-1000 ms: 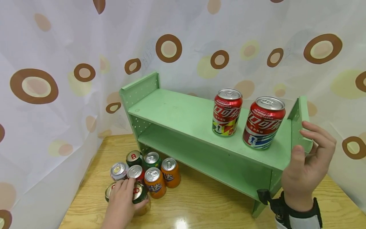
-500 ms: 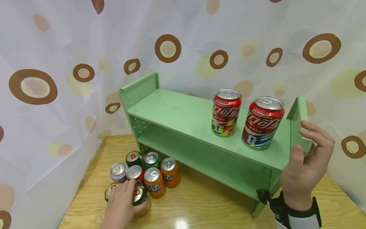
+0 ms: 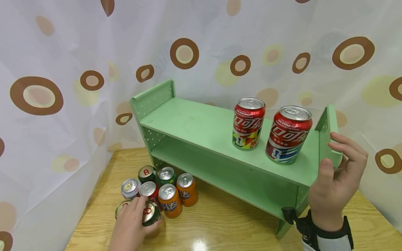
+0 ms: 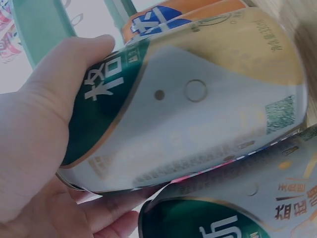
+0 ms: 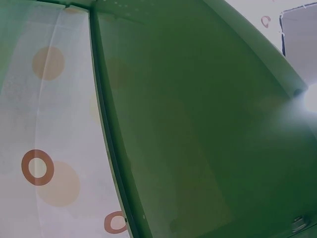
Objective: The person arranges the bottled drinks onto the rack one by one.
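In the head view, my left hand (image 3: 128,223) grips a beverage can (image 3: 150,213) with a dark green top band among the cluster at lower left. The left wrist view shows this can (image 4: 188,104) up close, green, silver and gold, with thumb and fingers round its top end. A matching can (image 4: 213,208) lies right against it there. My right hand (image 3: 337,184) is at the right end panel of the green shelf (image 3: 194,122), fingers relaxed, fingertips at the panel's edge. Two red cola cans (image 3: 249,123) (image 3: 289,136) stand upright on the top board.
Beside the gripped can stand two orange soda cans (image 3: 169,204), a red can (image 3: 149,191), a pale can (image 3: 130,188) and green cans (image 3: 167,176). The shelf's lower board (image 3: 220,181) runs above the wooden table (image 3: 220,230). A patterned sheet (image 3: 204,28) hangs behind.
My left hand has shifted slightly left and toward me, and the gripped can's lid has moved and tilted with it. The right hand has stayed in place.
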`<action>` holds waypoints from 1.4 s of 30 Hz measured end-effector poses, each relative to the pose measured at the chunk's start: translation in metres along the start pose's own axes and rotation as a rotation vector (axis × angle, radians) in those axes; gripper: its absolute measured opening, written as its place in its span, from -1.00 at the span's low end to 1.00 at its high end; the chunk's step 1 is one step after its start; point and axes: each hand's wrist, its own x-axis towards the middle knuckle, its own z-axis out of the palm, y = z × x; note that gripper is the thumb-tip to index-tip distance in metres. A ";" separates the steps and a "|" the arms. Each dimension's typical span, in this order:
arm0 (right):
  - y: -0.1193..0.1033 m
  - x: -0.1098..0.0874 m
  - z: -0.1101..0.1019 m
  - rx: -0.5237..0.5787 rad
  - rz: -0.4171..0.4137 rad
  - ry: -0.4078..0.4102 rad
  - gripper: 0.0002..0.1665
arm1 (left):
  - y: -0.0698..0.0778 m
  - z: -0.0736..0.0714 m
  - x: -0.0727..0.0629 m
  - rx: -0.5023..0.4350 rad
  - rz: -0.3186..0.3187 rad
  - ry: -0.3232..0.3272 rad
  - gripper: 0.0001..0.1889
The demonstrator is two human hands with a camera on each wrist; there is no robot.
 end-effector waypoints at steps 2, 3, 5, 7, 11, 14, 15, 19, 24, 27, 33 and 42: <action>0.000 0.000 0.001 0.002 -0.002 0.003 -0.55 | 0.001 -0.002 0.000 -0.034 -0.005 0.006 -0.30; 0.000 0.001 0.001 0.004 -0.002 0.005 -0.55 | 0.001 -0.003 0.000 -0.056 -0.012 0.002 -0.31; 0.000 0.001 0.001 0.003 -0.002 0.006 -0.55 | 0.002 -0.006 0.000 -0.102 -0.036 -0.014 -0.33; 0.000 0.001 0.001 -0.001 -0.002 0.007 -0.55 | 0.003 -0.009 0.001 -0.136 -0.062 -0.034 -0.34; -0.001 0.000 0.001 -0.005 0.001 0.007 -0.56 | 0.005 -0.013 0.000 -0.150 -0.079 -0.043 -0.35; -0.001 0.000 0.000 -0.002 0.001 0.006 -0.56 | 0.004 -0.014 0.000 -0.148 -0.066 -0.033 -0.35; -0.001 0.000 0.001 -0.002 0.000 0.005 -0.56 | 0.004 -0.014 0.000 -0.150 -0.062 -0.031 -0.35; 0.000 0.000 0.001 -0.003 -0.001 0.005 -0.55 | 0.005 -0.017 0.001 -0.169 -0.058 -0.041 -0.32; 0.000 0.000 0.000 -0.007 -0.001 0.002 -0.54 | 0.006 -0.023 0.005 -0.213 -0.022 -0.013 -0.28; 0.000 0.000 0.000 -0.004 0.000 -0.003 -0.55 | 0.007 -0.027 0.008 -0.230 0.005 0.004 -0.27; 0.000 0.000 -0.001 -0.003 -0.004 -0.012 -0.56 | 0.013 -0.043 0.019 -0.251 0.010 -0.024 -0.27; 0.001 0.000 -0.002 0.015 0.003 -0.014 -0.53 | 0.017 -0.068 0.040 -0.240 0.108 0.017 -0.28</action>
